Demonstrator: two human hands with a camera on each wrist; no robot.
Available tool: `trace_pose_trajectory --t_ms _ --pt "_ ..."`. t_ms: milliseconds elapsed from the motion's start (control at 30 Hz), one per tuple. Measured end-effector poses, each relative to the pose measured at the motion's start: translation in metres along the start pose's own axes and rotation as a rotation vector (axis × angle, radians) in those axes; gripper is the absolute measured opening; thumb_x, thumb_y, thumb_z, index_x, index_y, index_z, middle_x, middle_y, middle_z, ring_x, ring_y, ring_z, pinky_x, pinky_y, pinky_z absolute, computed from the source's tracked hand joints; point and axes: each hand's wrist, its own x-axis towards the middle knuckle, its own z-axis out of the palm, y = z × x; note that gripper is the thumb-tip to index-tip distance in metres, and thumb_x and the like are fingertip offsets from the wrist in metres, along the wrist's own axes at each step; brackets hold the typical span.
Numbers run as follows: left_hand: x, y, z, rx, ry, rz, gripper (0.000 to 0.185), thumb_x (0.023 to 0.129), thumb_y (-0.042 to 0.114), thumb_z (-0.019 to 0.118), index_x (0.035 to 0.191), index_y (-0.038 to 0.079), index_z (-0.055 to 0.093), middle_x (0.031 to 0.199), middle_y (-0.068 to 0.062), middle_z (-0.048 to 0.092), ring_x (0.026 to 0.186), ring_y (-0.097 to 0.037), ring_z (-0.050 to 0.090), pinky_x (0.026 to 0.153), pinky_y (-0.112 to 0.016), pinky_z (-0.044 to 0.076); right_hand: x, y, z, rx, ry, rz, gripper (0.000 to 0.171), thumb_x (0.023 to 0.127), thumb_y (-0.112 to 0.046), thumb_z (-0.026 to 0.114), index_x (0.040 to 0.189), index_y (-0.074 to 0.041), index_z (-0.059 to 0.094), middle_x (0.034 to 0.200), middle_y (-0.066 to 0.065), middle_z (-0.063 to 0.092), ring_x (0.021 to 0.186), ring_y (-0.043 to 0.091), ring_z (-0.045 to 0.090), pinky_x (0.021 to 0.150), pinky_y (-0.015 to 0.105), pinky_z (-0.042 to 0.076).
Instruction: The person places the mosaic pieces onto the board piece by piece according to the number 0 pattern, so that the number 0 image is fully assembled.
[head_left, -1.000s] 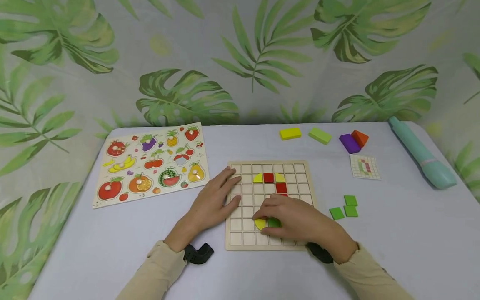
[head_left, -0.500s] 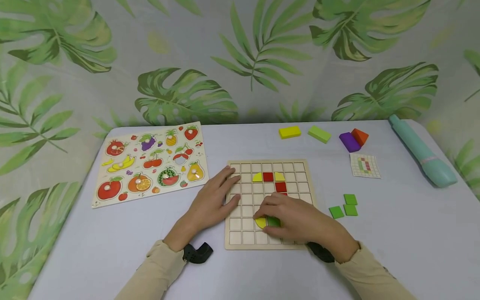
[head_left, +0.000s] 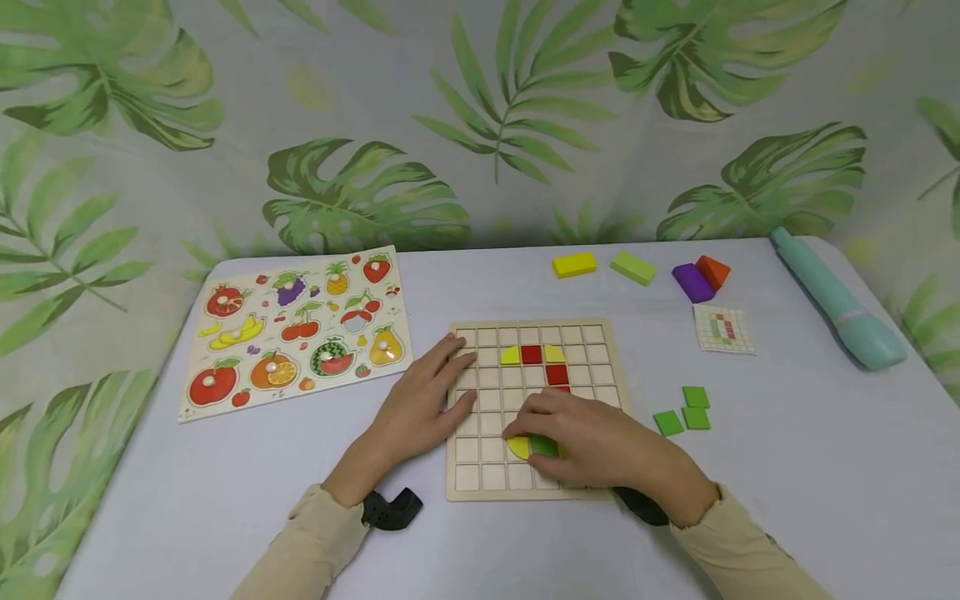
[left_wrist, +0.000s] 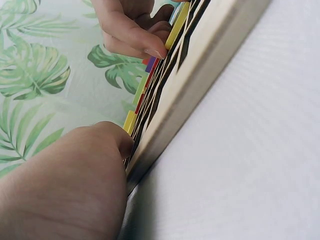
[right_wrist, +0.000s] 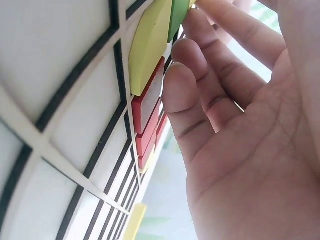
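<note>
A wooden grid board (head_left: 491,425) lies on the white table. My left hand (head_left: 420,408) rests on its left edge with the fingers spread. Over the lower middle is my right hand (head_left: 592,433), its index finger and thumb pinching a yellow quarter-round tile (head_left: 517,450). Right beside that sits a green square tile (head_left: 543,447), partly under the hand. Farther up the grid, a red square tile (head_left: 531,354) lies between two yellow quarter-round tiles, with more red below. In the right wrist view, a yellow tile (right_wrist: 150,50) and a red tile (right_wrist: 147,102) lie close to the fingertips.
Several loose green tiles (head_left: 696,418) and a pattern card (head_left: 738,333) lie to the right. Behind are a yellow block (head_left: 574,265), a light green block (head_left: 633,267), a purple block (head_left: 693,283) and an orange one. A fruit puzzle (head_left: 270,392) is left; a teal object (head_left: 832,292) lies far right.
The head view has shifted slightly. My right thumb has slid a little to the right at the yellow tile; the left hand stays on the board's edge.
</note>
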Motion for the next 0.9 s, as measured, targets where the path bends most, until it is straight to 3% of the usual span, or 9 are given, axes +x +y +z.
trace_pose_trajectory --t_ms 400,667,900 --pt "-0.001 -0.001 0.001 -0.003 0.009 0.012 0.052 0.101 0.033 0.060 0.148 0.010 0.055 0.162 -0.011 0.040 0.154 -0.029 0.033 0.120 -0.053 0.036 0.000 -0.004 -0.001 -0.006 0.002 0.020 0.024 0.096 -0.025 0.073 0.120 -0.023 0.074 0.118 -0.010 0.067 0.116 0.011 0.060 0.103 0.038 0.053" --pt "-0.001 0.001 -0.001 -0.004 0.013 0.019 0.052 0.102 0.033 0.060 0.148 0.009 0.055 0.161 -0.012 0.041 0.154 -0.029 0.033 0.119 -0.054 0.036 -0.003 -0.003 -0.003 -0.018 0.020 0.006 0.024 0.097 -0.025 0.072 0.120 -0.024 0.074 0.118 -0.012 0.067 0.112 0.009 0.061 0.096 0.034 0.056" --pt "-0.001 0.001 0.000 -0.004 0.014 0.022 0.052 0.102 0.032 0.060 0.148 0.009 0.055 0.162 -0.012 0.041 0.154 -0.029 0.033 0.120 -0.053 0.035 -0.016 0.004 -0.018 -0.027 0.081 0.016 0.026 0.094 -0.022 0.076 0.120 -0.023 0.075 0.118 -0.011 0.067 0.110 0.010 0.059 0.093 0.033 0.057"
